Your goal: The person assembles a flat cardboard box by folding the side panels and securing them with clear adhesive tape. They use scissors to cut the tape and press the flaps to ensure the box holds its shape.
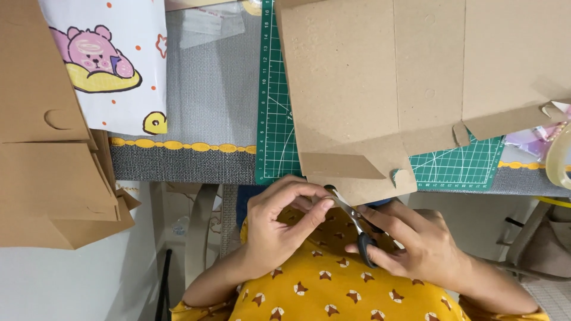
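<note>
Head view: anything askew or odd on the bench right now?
The flat brown cardboard box blank overhangs the near edge of the green cutting mat, so the scissors in the right hand work off the mat, over the lap. The left hand pinches near the blades. Nothing spilled.

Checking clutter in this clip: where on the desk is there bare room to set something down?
The one open patch is the grey mat, between the cartoon-bear bag and the green cutting mat. The flat cardboard box covers most of the cutting mat. It is crowded at the near edge, where left hand and right hand work scissors.
</note>
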